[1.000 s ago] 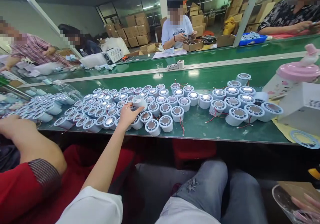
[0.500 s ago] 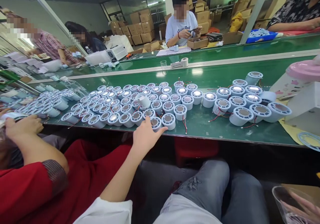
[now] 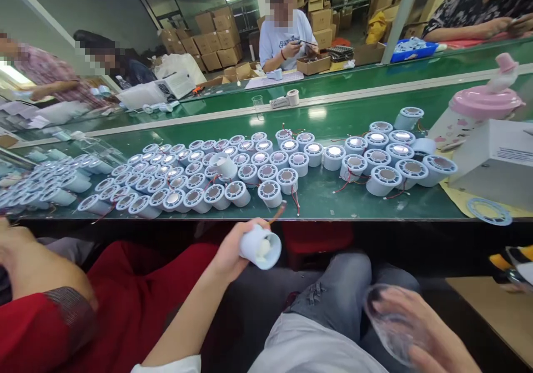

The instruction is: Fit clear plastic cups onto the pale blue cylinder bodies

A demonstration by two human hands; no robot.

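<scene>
So the light blue cylindrical housing [image 3: 249, 244] is off the table now, out in front of the table's near edge and above the lap, whereas half a second ago the left hand [image 3: 235, 251] was just over the front row of them. There's a new gap in that row too, just left of the lone housing at its right end. Right hand [image 3: 420, 317] has also come in from the bottom right corner with its clear plastic cup [image 3: 389, 328]. Left arm's stretched forward, fingers curled round the housing and gripping it; right hand has its fingers spread around the cup, holding it tilted over the jeans [image 3: 341, 290], pretty blurry so I can't tell what's in it. The housing is tipped with its open end toward the camera, a white lump visible inside, and a reddish-brown wire [image 3: 278, 212] pokes out past the fingers. Behind it, the green table [image 3: 325, 209] is packed with more housings, mostly vented ends up, one open-end-up housing [image 3: 225, 166] perched on the others. Off to the right there's a pink-lidded bottle [image 3: 485, 104] and a loose blue ring [image 3: 477, 209].
</scene>
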